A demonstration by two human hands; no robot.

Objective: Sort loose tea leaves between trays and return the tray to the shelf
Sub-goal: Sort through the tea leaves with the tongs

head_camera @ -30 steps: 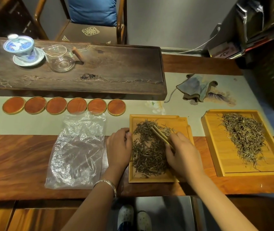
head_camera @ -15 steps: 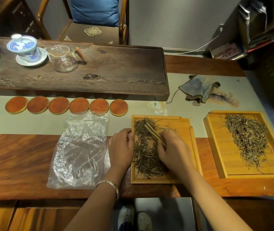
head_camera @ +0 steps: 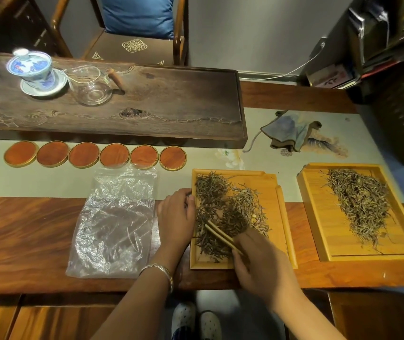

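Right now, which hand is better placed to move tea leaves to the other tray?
The right hand, probably: it holds the wooden tweezers in the tea leaves and is nearer the right tray. The left hand grips the near tray's left edge.

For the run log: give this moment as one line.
left hand: holds near tray edge | right hand: grips tongs in tea leaves | far tray: leaves piled
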